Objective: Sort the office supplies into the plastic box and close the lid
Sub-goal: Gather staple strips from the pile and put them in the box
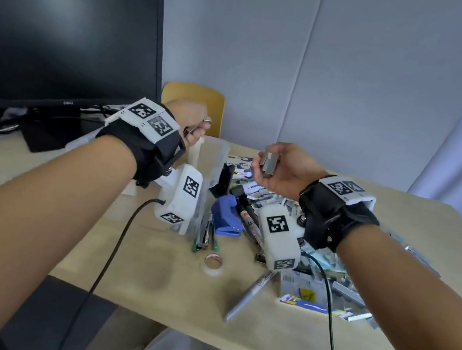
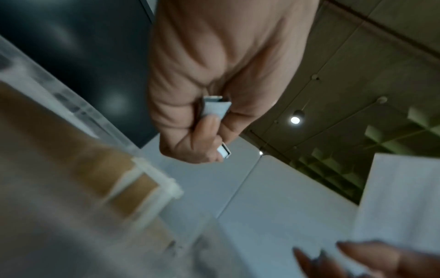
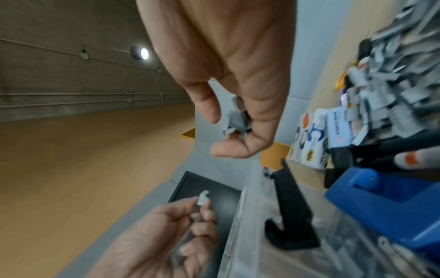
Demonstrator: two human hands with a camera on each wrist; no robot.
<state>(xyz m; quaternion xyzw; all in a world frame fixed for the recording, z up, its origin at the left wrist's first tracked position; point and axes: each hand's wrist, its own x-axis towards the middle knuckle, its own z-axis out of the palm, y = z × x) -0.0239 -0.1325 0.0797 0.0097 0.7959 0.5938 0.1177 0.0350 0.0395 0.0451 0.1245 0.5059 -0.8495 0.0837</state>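
Two hands raised over the pale wooden surface (image 1: 161,280). Clear plastic box (image 1: 217,154), lid off, sits just below the left hand (image 1: 190,119), at 6 o'clock from its fingers, which pinch a short shiny metal staple strip (image 2: 215,111), long axis roughly upright. Right hand (image 1: 281,168), at 3 o'clock, pinches a chunkier grey staple block (image 1: 268,164). Left is nearer the box.

Plastic box (image 2: 152,180) blurred in left wrist view; right fingers (image 2: 357,252) edge-cropped.
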